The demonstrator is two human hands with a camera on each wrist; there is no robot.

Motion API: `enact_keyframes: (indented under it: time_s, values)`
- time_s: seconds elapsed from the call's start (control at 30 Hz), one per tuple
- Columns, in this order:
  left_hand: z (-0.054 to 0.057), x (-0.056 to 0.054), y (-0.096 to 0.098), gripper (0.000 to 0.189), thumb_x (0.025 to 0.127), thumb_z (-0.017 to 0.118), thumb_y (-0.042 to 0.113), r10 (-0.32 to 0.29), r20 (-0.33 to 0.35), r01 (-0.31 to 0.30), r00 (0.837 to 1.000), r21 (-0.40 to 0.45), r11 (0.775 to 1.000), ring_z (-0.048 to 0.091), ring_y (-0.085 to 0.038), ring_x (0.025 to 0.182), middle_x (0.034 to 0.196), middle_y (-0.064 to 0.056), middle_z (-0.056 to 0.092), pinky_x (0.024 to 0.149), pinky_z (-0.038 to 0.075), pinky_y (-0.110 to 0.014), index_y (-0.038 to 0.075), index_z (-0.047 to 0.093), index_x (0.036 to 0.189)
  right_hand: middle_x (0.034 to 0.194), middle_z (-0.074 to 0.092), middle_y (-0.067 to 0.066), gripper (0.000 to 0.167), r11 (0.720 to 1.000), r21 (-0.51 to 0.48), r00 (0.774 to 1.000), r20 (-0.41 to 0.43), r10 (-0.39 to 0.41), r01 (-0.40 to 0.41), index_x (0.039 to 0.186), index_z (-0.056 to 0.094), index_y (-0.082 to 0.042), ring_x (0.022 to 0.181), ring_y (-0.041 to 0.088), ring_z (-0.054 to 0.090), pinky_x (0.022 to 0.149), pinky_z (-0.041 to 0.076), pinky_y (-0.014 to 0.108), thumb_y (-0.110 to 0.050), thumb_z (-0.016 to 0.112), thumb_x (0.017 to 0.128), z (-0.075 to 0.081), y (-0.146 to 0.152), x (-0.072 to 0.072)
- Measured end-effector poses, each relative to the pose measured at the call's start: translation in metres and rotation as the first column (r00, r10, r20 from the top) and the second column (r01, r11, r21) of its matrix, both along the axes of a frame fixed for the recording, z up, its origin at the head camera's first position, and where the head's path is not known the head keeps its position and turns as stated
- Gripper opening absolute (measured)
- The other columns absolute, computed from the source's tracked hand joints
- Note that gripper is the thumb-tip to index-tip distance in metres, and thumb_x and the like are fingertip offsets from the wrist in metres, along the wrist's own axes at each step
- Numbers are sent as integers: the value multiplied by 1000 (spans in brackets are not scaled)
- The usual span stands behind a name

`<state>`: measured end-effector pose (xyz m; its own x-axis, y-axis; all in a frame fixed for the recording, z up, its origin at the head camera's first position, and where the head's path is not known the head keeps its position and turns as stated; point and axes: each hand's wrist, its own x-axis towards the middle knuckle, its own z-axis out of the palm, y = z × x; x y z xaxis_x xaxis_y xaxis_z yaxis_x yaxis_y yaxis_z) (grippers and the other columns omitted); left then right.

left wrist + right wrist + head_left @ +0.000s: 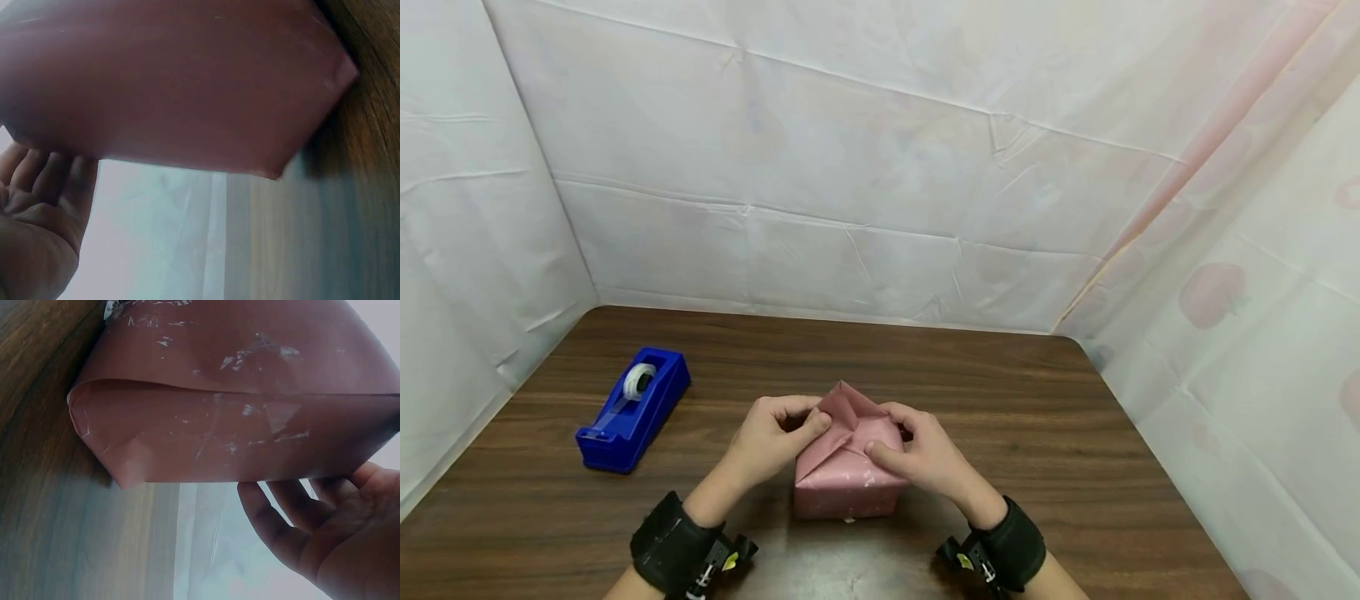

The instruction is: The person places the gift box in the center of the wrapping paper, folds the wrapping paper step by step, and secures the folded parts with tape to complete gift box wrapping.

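A box wrapped in pink paper (pixel 850 493) sits on the table in the head view, its paper folded into creased flaps on top. At its left, my left hand (pixel 771 437) pinches a raised paper flap (pixel 841 403) between thumb and fingers. My right hand (pixel 931 457) grips the opposite side, thumb on the top and fingers round the far edge. The left wrist view has the smooth pink side (pixel 175 87) with left fingers (pixel 47 178) behind its edge. Pale scuffs and an overlapping paper seam mark the side (pixel 206 434) in the right wrist view.
To the left on the brown wooden table (pixel 1000 392) stands a blue tape dispenser (pixel 647 408) with a roll of clear tape (pixel 638 382). Pale sheets (pixel 865 167) hang behind the table and at both sides. Black bands (pixel 676 546) with small cameras circle both wrists.
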<state>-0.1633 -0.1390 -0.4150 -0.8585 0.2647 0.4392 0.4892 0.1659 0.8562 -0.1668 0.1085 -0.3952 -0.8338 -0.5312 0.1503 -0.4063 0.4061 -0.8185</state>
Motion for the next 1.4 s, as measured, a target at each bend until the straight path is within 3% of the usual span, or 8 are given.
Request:
enact_keyframes:
  time_s: [0.17, 0.5, 0.63, 0.8, 0.93, 1.1, 1.27, 1.4]
  values:
    - [4, 2, 3, 13, 87, 70, 14, 44, 35, -44, 998, 16, 999, 65, 0, 73, 90, -7, 75, 59, 51, -23, 8, 78, 95, 102, 69, 3, 38, 999, -5, 999, -22, 43, -43, 124, 61, -14, 83, 7, 62, 71, 53, 29, -23, 67, 88, -1, 0, -1]
    - [14, 10, 19, 10, 85, 71, 6, 104, -63, -97, 993, 101, 990, 56, 3, 60, 82, -9, 75, 47, 43, -19, 4, 77, 93, 106, 68, 3, 42, 998, -12, 998, 0, 57, -57, 128, 59, -13, 86, 6, 59, 72, 52, 28, -18, 67, 87, 0, -1, 3]
    - [15, 10, 19, 10, 86, 70, 10, 118, -34, -116, 992, 77, 990, 52, 2, 56, 73, -3, 72, 45, 40, -19, 9, 77, 93, 105, 68, 4, 39, 999, 0, 999, 10, 36, -36, 126, 60, -12, 85, 5, 59, 71, 51, 26, -16, 66, 88, 1, -3, 4]
    - [11, 6, 7, 8, 90, 68, 18, -59, 103, 61, 993, -13, 998, 48, -1, 53, 62, 4, 56, 46, 40, -21, 12, 72, 90, 105, 67, 10, 37, 999, -7, 998, 53, 35, -34, 125, 59, -5, 84, 5, 59, 71, 51, 24, -12, 65, 89, 20, -8, 14]
    - [8, 3, -4, 12, 90, 68, 18, -209, 208, 226, 955, -60, 972, 58, -4, 62, 75, 0, 64, 55, 49, -25, 11, 70, 98, 106, 67, 12, 38, 1000, -3, 997, 67, 31, -31, 125, 58, -1, 83, 4, 59, 71, 50, 23, -11, 63, 89, 33, -10, 21]
    - [6, 2, -6, 23, 90, 68, 23, -240, 306, 280, 921, -95, 955, 64, -5, 77, 94, -6, 72, 69, 53, -25, 12, 72, 109, 108, 68, 11, 38, 1000, 16, 999, 36, 26, -27, 125, 59, -2, 82, 4, 59, 71, 51, 23, -11, 64, 88, 34, -11, 22]
    - [7, 3, -6, 32, 91, 66, 24, -237, 342, 290, 909, -112, 950, 64, -4, 101, 117, -11, 69, 86, 49, -22, 6, 69, 117, 110, 69, 11, 35, 999, 0, 999, 8, 48, -48, 122, 62, -4, 81, 2, 58, 68, 50, 23, -10, 65, 88, 33, -11, 22]
    - [6, 2, -5, 33, 94, 61, 23, -257, 345, 310, 903, -106, 945, 63, -2, 101, 118, -13, 68, 87, 49, -20, 4, 67, 120, 109, 69, 13, 35, 998, -17, 998, 2, 56, -56, 122, 61, -3, 80, 1, 58, 66, 50, 22, -9, 65, 88, 32, -11, 21]
